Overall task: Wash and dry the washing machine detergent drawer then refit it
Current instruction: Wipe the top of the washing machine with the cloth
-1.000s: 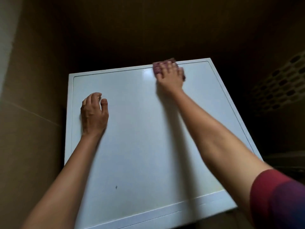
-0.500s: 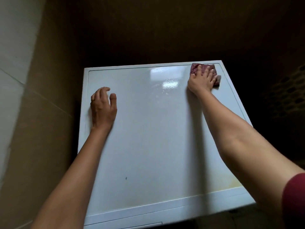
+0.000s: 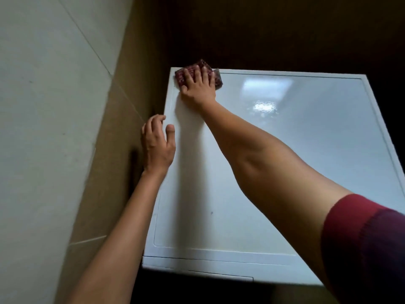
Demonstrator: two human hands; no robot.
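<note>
Washer top (image 3: 285, 172), right grip (image 3: 198, 88) flat on corner cloth (image 3: 180, 78), left grip (image 3: 157, 143) slack at edge

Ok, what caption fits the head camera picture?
Right hand presses a checked cloth on the washing machine top's far left corner; left hand at its edge.

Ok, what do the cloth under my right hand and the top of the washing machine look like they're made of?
Cloth: woven or knitted fabric, dark red with a small pale check, matte. It looks soft and folded under the right hand. Machine top: smooth, glossy white, probably painted metal or laminate, though the look leaves that open. It mirrors bright patches of light.
</note>
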